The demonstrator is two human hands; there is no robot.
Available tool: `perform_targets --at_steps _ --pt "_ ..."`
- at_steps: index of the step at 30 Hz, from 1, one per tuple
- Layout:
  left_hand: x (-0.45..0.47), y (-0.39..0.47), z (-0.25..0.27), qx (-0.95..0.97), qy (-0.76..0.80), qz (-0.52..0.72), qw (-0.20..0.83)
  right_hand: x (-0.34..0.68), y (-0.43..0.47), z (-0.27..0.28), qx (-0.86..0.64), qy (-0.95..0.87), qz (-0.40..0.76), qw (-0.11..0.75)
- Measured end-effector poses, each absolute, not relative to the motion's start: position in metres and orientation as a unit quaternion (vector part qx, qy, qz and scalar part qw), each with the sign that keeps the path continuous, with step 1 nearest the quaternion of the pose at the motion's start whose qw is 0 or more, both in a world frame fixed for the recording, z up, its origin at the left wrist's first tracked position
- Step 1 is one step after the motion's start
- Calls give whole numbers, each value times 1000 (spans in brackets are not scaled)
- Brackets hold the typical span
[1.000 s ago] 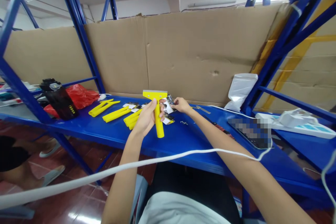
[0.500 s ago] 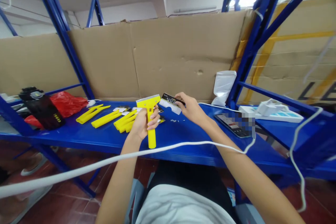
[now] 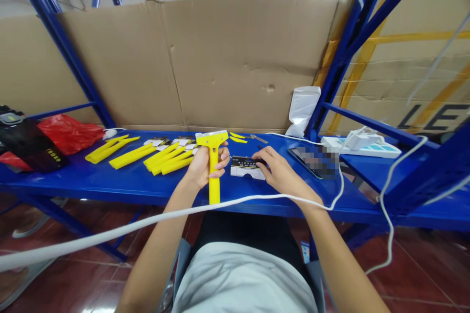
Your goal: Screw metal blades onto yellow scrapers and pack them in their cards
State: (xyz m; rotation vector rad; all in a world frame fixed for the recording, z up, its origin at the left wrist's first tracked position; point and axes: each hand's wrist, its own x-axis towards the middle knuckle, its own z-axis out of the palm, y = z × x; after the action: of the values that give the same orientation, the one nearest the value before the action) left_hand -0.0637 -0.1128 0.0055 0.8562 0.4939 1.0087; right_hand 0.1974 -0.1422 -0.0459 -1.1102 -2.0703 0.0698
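Observation:
A yellow scraper (image 3: 214,186) with a pale blade edge at its top stands upright in my left hand (image 3: 202,165), whose fingers wrap round its handle. Just to the right, my right hand (image 3: 276,170) grips the right end of a small black-and-white box (image 3: 245,167) by its dark upper part. The box is low over or on the blue tabletop; I cannot tell which. Several yellow scrapers (image 3: 167,159) lie side by side left of my left hand, their far ends near black-and-white packets (image 3: 160,143).
Yellow strips (image 3: 238,137) and small metal pieces (image 3: 259,139) lie behind the box. A phone (image 3: 306,162), a power strip (image 3: 374,146) and a white pouch (image 3: 303,107) are to the right. A black bottle (image 3: 31,144) and red bag (image 3: 69,133) stand left. A white cable (image 3: 147,224) crosses in front.
My right hand has brought the box down and nearer, turning it level. The scraper stays in my left hand. The view has tilted down, and yellow strips at the back now show.

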Motion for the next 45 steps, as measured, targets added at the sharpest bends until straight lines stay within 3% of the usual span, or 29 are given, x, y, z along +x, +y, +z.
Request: perform_targets --at_steps 12,34,45 --pt "-60 -110 3 441 268 484 707 193 -145 -51 -458 -824 116 312" --pt "-63 -109 4 407 228 533 706 204 -150 -42 -459 -829 106 301" --pt "-62 -112 7 420 234 536 694 205 -153 -41 -450 -848 114 254"
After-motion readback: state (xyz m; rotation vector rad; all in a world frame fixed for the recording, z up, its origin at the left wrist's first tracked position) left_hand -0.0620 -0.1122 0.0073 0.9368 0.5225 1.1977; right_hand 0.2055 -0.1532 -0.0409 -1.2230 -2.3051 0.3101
